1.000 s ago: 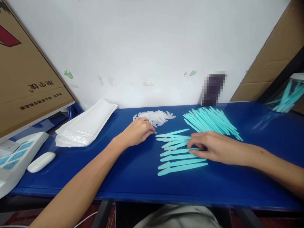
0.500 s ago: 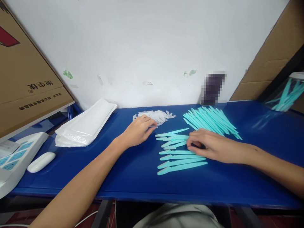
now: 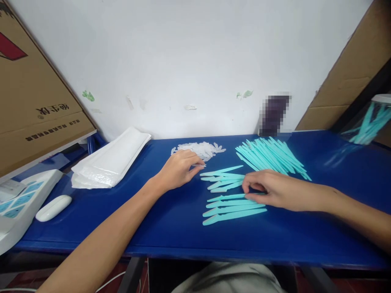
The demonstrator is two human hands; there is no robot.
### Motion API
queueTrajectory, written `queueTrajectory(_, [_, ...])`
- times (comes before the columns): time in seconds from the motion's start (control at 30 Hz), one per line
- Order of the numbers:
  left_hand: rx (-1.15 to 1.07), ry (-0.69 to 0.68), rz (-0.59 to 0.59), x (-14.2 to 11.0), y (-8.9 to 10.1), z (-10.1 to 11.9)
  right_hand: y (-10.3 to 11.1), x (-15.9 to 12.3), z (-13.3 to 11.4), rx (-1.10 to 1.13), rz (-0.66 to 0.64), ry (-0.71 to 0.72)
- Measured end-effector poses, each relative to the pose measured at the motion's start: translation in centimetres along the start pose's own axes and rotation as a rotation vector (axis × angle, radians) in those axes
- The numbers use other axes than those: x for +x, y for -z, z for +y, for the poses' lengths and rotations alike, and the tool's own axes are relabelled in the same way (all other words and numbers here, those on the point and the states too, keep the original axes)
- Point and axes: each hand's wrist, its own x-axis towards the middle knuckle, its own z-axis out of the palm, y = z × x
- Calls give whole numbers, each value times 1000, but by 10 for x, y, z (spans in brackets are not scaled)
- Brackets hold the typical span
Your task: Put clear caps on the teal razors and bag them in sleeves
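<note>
My left hand (image 3: 179, 169) hovers at the near edge of a heap of small clear plastic caps (image 3: 200, 149), thumb and fingers pinched on one clear cap. My right hand (image 3: 269, 188) rests on the blue table (image 3: 152, 219), fingers curled round the handle end of a teal plastic stick (image 3: 229, 197). That stick belongs to a row of several teal sticks (image 3: 227, 195) laid side by side in front of me. A larger pile of the same teal sticks (image 3: 271, 156) lies behind my right hand.
A stack of white plastic bags (image 3: 110, 160) lies at the left. Nearer me there, a white oval device (image 3: 52, 207) and a white scale-like unit (image 3: 18, 203). Cardboard boxes (image 3: 33, 93) lean left and right. A clear jar of teal sticks (image 3: 371, 122) stands far right.
My left hand has closed its fingertips on a clear cap and lifted slightly from the heap. My right hand has raised one teal stick's end a little from the row.
</note>
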Motion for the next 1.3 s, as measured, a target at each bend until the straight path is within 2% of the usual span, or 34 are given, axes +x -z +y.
queueTrajectory(0.13, [5, 31, 25, 0, 0, 1, 1, -1, 0, -14, 72, 21])
queueTrajectory(0.23, [45, 59, 51, 0, -1, 1, 0, 0, 1, -37, 215, 50])
queueTrajectory(0.33, [103, 94, 54, 0, 0, 2, -4, 2, 3, 32, 361, 47])
queueTrajectory(0.4, [131, 134, 16, 1, 1, 3, -6, 3, 4, 123, 404, 24])
queueTrajectory(0.5, [120, 213, -40, 2, 4, 5, -8, 4, 6, 230, 436, 17])
queueTrajectory(0.6, [58, 224, -46, 2, 5, 7, -9, 4, 7, 196, 458, 25])
queueTrajectory(0.8, [-14, 139, -26, 2, 7, 9, -10, 6, 5, 91, 471, -1])
queueTrajectory(0.97, [-25, 90, -57, 2, 7, 9, -10, 4, 4, 173, 506, -52])
queueTrajectory(1.1, [60, 51, -68, 1, 5, 6, -9, 5, 4, 238, 539, -73])
queueTrajectory(1.3, [162, -17, -42, 2, 3, 6, -6, 7, 2, 353, 520, -130])
